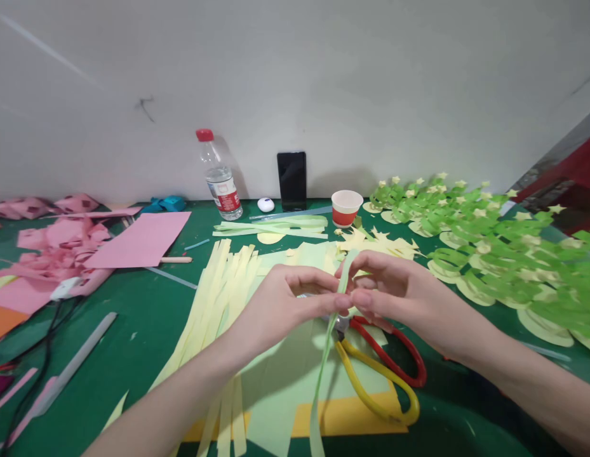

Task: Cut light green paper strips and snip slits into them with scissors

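The person's left hand point(295, 292) and right hand point(394, 289) meet over the middle of the green desk point(147, 355), fingertips pinching a long, narrow, pale-green paper strip point(326, 349) whose free end hangs toward the desk's near edge. A light grip looks best, as thin paper should crease easily; the left thumb could steady one spot while the right fingers guide the upper part, edges aligned. Scissors with red and yellow looped handles point(343, 349) sit below, blades mostly hidden, so the tail is better kept clear. Green paper curls topped with cream stars point(528, 276) crowd toward the desk's right edge
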Action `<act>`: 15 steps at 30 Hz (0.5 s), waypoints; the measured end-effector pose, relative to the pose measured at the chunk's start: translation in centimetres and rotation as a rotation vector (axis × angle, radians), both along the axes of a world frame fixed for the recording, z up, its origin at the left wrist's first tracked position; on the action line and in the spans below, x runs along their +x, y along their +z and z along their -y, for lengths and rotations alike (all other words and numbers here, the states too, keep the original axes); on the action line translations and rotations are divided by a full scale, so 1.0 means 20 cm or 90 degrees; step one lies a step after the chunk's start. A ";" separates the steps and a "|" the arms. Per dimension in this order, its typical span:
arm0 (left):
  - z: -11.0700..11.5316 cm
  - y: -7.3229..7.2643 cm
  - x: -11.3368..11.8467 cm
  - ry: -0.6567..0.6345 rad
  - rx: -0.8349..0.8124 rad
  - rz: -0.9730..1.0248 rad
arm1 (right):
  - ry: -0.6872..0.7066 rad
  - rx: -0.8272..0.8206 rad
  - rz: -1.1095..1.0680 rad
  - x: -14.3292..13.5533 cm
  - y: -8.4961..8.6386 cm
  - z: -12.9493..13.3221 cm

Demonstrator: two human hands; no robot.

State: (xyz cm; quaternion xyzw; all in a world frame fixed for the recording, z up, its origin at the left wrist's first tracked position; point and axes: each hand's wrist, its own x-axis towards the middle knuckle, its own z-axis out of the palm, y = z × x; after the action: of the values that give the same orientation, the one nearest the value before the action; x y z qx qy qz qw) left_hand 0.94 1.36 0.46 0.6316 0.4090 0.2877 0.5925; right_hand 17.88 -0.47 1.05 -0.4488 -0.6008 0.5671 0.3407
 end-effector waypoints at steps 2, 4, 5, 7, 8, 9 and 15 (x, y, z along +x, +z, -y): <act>0.01 0.01 0.00 0.000 -0.001 0.000 | 0.010 -0.027 -0.027 0.00 0.00 0.00; 0.01 0.01 0.00 -0.007 0.009 -0.010 | 0.011 -0.054 -0.046 0.01 0.01 0.01; 0.02 0.01 0.00 -0.016 0.012 -0.014 | 0.010 -0.066 -0.051 0.01 0.01 0.01; 0.02 0.01 0.00 -0.040 0.009 -0.013 | 0.013 -0.084 -0.050 0.02 0.01 0.01; 0.02 0.01 0.00 -0.050 0.005 -0.010 | 0.015 -0.087 -0.050 0.03 0.01 0.01; 0.03 0.01 0.00 -0.057 0.001 -0.005 | 0.019 -0.086 -0.050 0.03 0.01 0.00; 0.03 0.02 -0.01 -0.066 0.029 -0.024 | 0.024 -0.098 -0.051 0.06 0.00 -0.01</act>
State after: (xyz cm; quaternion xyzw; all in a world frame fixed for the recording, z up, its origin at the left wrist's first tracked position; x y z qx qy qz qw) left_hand 0.80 0.79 0.94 0.6706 0.3802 0.2541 0.5841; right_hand 19.16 -0.30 0.98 -0.4393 -0.5498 0.6351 0.3184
